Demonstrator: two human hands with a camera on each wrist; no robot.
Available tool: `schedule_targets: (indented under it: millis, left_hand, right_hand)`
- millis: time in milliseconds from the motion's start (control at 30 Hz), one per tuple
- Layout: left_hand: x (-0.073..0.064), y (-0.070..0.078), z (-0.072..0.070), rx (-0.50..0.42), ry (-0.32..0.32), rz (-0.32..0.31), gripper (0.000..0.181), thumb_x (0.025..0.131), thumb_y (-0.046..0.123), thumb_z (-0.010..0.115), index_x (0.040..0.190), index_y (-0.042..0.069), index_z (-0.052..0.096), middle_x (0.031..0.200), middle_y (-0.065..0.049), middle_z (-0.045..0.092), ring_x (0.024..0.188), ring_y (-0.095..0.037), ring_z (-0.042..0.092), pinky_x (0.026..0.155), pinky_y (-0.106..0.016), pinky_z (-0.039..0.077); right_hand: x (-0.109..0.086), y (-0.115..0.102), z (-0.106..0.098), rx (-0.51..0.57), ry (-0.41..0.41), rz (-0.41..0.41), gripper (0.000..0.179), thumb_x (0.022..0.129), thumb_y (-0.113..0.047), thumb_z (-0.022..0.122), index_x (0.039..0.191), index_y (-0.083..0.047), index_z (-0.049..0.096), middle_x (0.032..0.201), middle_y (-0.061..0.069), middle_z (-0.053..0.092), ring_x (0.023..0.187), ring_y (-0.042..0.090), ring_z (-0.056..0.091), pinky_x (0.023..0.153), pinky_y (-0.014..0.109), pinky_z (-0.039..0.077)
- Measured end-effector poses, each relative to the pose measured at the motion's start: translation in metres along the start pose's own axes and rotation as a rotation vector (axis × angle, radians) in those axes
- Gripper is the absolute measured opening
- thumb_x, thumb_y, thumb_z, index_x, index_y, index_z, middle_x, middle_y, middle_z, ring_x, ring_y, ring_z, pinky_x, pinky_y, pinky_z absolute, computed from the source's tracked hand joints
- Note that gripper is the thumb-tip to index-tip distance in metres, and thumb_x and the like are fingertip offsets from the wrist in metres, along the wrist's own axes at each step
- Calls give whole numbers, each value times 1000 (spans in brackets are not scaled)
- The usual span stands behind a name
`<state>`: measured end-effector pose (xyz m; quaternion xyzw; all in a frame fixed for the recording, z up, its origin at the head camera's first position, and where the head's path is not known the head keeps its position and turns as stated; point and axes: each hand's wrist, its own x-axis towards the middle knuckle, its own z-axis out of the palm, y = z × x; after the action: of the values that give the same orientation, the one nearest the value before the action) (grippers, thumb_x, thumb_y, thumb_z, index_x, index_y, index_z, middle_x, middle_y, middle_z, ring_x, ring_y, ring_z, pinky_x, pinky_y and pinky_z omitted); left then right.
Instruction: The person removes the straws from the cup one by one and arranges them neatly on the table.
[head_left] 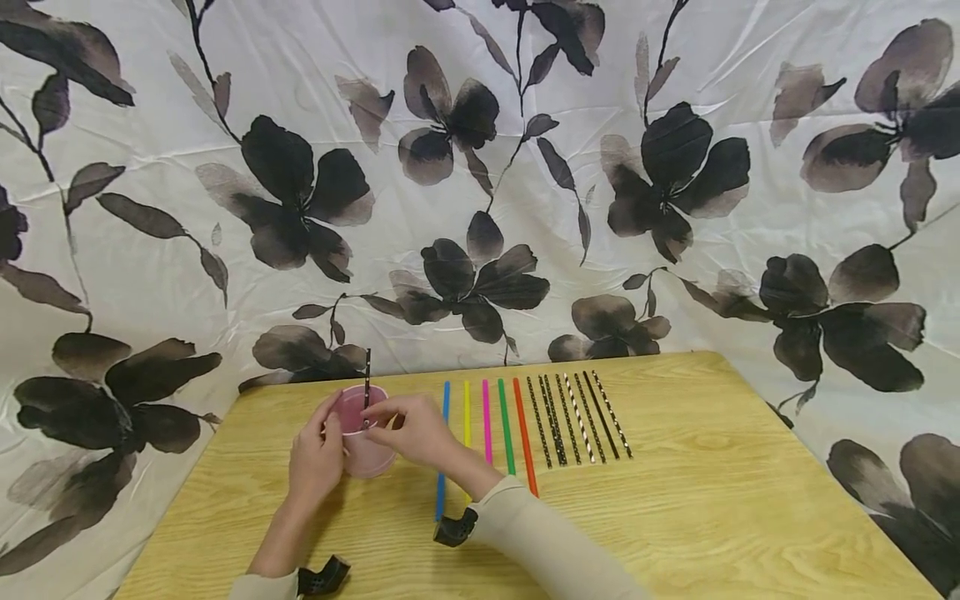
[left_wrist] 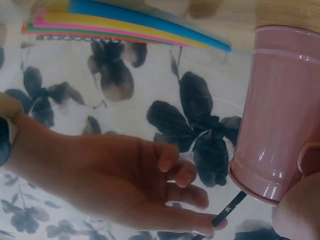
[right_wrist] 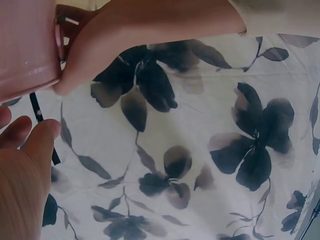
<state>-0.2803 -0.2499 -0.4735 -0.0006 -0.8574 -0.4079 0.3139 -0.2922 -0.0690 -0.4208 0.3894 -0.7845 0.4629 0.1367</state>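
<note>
At the left of the table, a pink mug (head_left: 369, 454) stands with its mouth up. My left hand (head_left: 317, 457) grips it from the left; the right wrist view shows those fingers at its handle (right_wrist: 60, 40). Over the mug's rim, my right hand (head_left: 416, 429) pinches a black straw with small white stars (head_left: 367, 375) between thumb and finger. The straw stands nearly upright, its lower end reaching into the mug mouth. In the left wrist view, the right hand's other fingers (left_wrist: 187, 172) are loosely bent beside the straw.
Right of the mug lie a blue straw (head_left: 446, 417), a yellow straw (head_left: 467, 417), and pink, green and red ones, partly under my right forearm. Farther right is a row of several black patterned straws (head_left: 577, 417). A floral cloth (head_left: 525, 208) hangs behind the wooden table (head_left: 712, 500).
</note>
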Motion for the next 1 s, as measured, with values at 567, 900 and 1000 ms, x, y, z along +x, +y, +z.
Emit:
schedule_targets:
  millis: [567, 900, 1000]
  left_hand:
    - [0, -1, 1, -1, 5, 0, 38, 94, 29, 32, 128, 23, 48, 113, -9, 56, 74, -22, 54, 61, -38, 42]
    - [-1, 4, 1, -5, 3, 14, 37, 94, 27, 33, 127, 20, 49, 109, -9, 58, 70, -20, 54, 60, -37, 42]
    - [-1, 4, 0, -6, 9, 5, 37, 94, 27, 33, 127, 20, 49, 114, -8, 56, 77, -21, 54, 65, -39, 42]
  right_hand:
    - [-5, 1, 17, -37, 102, -33, 11, 81, -14, 62, 88, -12, 70, 77, -13, 59, 58, -6, 48, 51, 9, 39]
    - [-9, -11, -4, 56, 146, -124, 13, 83, -12, 60, 94, -13, 68, 89, -3, 64, 74, -4, 54, 58, 13, 43]
    - [-8, -21, -14, 71, 183, -165, 15, 83, -11, 60, 96, -11, 67, 88, -1, 65, 75, -2, 55, 55, 13, 44]
